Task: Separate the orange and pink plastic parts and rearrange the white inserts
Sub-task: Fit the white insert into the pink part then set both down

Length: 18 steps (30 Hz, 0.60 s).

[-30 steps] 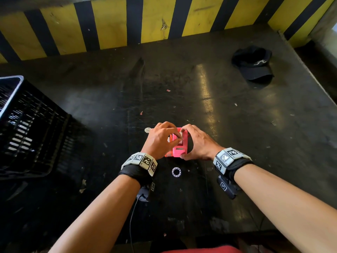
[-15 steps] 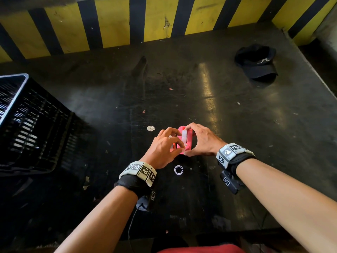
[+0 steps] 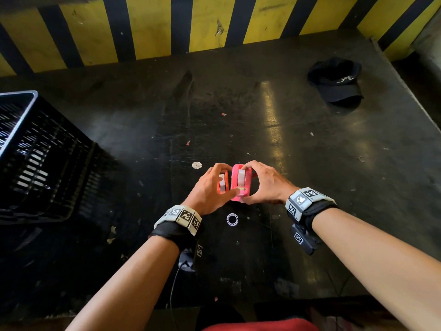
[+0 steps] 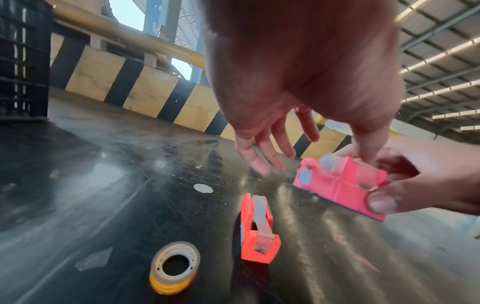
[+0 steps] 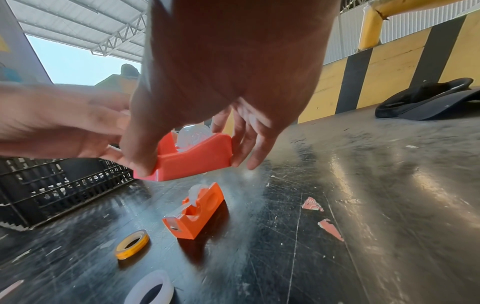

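My right hand grips the pink tape dispenser by its sides and holds it above the table, a clear roll inside it. The orange dispenser stands alone on the black table, below and left of the pink one, half hidden under my left hand in the head view. The left hand's fingers hang loose over the orange dispenser and only its thumb touches the pink dispenser. A yellowish tape roll, a white ring and a white disc lie nearby.
A black slatted crate stands at the table's left. A black cap lies at the far right. A yellow and black striped wall closes the back. Small paper scraps dot the surface.
The pink dispenser has come away from the orange one and risen in my right hand. The left hand has let go and now hovers over the orange dispenser left on the table.
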{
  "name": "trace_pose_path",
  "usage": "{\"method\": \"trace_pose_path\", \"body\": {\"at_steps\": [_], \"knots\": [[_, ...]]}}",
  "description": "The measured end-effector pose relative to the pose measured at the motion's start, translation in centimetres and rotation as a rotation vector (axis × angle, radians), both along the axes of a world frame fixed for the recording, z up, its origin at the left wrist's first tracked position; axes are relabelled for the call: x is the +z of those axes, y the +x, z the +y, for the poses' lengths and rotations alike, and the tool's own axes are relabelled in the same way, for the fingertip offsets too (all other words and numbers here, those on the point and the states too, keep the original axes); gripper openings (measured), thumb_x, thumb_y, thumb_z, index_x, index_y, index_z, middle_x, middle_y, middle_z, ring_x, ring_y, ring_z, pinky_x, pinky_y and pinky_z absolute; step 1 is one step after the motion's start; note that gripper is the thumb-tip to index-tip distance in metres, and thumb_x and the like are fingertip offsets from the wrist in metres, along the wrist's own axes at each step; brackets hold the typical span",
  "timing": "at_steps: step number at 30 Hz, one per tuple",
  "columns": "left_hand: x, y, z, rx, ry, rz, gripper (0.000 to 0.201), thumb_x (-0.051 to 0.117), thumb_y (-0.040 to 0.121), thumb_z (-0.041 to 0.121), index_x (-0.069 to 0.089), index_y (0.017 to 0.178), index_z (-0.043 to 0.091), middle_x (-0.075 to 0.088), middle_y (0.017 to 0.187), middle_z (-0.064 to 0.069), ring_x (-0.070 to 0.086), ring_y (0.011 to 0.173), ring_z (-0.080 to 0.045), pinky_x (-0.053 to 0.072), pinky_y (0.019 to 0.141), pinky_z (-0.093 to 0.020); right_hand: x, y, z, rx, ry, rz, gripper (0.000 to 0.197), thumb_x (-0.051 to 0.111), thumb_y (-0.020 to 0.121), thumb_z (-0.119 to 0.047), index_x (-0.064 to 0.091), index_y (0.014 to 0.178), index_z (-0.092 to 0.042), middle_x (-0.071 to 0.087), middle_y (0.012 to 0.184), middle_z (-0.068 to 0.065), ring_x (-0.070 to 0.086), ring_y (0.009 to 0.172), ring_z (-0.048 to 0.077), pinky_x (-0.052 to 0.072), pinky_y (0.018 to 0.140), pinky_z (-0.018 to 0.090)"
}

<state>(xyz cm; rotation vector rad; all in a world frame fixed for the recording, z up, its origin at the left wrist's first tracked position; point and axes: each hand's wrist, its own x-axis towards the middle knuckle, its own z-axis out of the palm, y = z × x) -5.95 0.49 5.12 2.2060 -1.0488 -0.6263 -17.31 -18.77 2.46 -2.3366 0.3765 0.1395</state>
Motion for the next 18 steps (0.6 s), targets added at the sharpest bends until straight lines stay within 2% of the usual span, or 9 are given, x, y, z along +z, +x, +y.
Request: {"method": "trace_pose_path", "body": {"at_steps": [2, 6, 10, 12, 15, 18], "knots": [[0.1, -0.1, -0.1, -0.043, 0.019, 0.061, 0.078, 0.084, 0.079, 0.038, 0.042, 0.143, 0.029, 0.058, 0.142, -0.002, 0.063, 0.120, -0.018, 0.055, 0.099, -0.039, 0.1, -0.1, 0.1, 0.012, 0.003, -0.009, 0.090, 0.093, 0.056, -0.053, 0.048, 0.129, -0.025, 0.060, 0.120, 0.000, 0.059, 0.108, 0.018, 0.048, 0.089, 0.028], [-0.1, -0.3, -0.2, -0.104, -0.026, 0.080, 0.082, 0.089, 0.075, 0.028, 0.046, 0.145, 0.027, 0.063, 0.137, 0.000, 0.068, 0.113, -0.017, 0.055, 0.094, -0.032, 0.3, -0.2, 0.0, 0.029, 0.001, 0.000, 0.092, 0.094, 0.054, -0.056, 0.051, 0.129, -0.025, 0.063, 0.120, -0.001, 0.061, 0.107, 0.016, 0.049, 0.089, 0.028], [-0.7, -0.2, -0.4, -0.143, 0.024, 0.067, 0.090, 0.091, 0.068, 0.034, 0.043, 0.144, 0.031, 0.063, 0.136, 0.000, 0.065, 0.117, -0.018, 0.056, 0.098, -0.040, 0.0, -0.6, -0.1, 0.052, -0.001, 0.051, 0.095, 0.095, 0.053, -0.057, 0.051, 0.130, -0.024, 0.063, 0.123, -0.003, 0.061, 0.108, 0.015, 0.053, 0.093, 0.033], [-1.0, -0.1, -0.4, -0.185, 0.064, 0.026, 0.094, 0.091, 0.067, 0.038, 0.041, 0.146, 0.032, 0.062, 0.137, 0.001, 0.063, 0.120, -0.018, 0.054, 0.100, -0.040, -0.4, -0.7, -0.2, 0.054, -0.012, 0.071, 0.095, 0.095, 0.053, -0.054, 0.050, 0.131, -0.024, 0.062, 0.124, -0.002, 0.061, 0.110, 0.017, 0.053, 0.094, 0.035], [-1.5, 0.6, 0.1, -0.175, 0.117, -0.007, 0.091, 0.089, 0.070, 0.036, 0.040, 0.147, 0.032, 0.060, 0.139, -0.001, 0.058, 0.127, -0.019, 0.049, 0.108, -0.040, -1.1, -0.5, -0.8, 0.036, -0.026, 0.085, 0.092, 0.096, 0.056, -0.045, 0.047, 0.131, -0.023, 0.059, 0.126, 0.002, 0.059, 0.114, 0.021, 0.052, 0.094, 0.035], [-2.2, 2.0, 1.2, -0.083, 0.170, -0.038, 0.080, 0.085, 0.076, 0.034, 0.045, 0.145, 0.028, 0.060, 0.139, -0.003, 0.058, 0.128, -0.022, 0.050, 0.108, -0.043, -1.8, 0.2, -1.6, 0.011, -0.051, 0.095, 0.093, 0.095, 0.057, -0.039, 0.043, 0.132, -0.025, 0.055, 0.130, 0.003, 0.057, 0.118, 0.024, 0.052, 0.099, 0.040]]}}
